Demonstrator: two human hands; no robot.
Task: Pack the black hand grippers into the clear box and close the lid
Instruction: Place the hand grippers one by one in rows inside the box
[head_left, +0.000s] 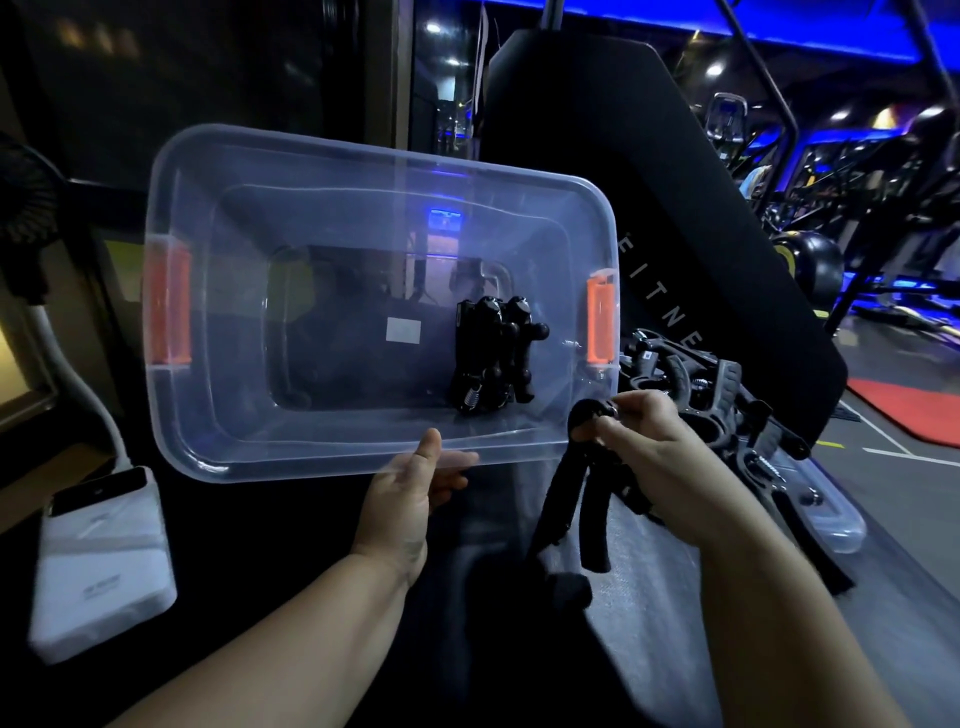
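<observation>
A: The left hand sits at the near rim of the clear box, thumb up against the wall, fingers under the edge; it steadies the box, though how firmly it clamps I cannot tell.

B: And the risk there?

A: The box looks tipped toward the camera; if that hand slackens, it could slide or tilt, and the packed hand grippers lying by the right orange latch might shift.

B: The other side?

A: The right hand is closed on the top of one hand gripper, handles hanging down, just outside the box's near right corner; pinched so high, it could swing and catch the rim. Further right, the pile of loose grippers rests on the clear lid; it must be emptied before closing.
</observation>
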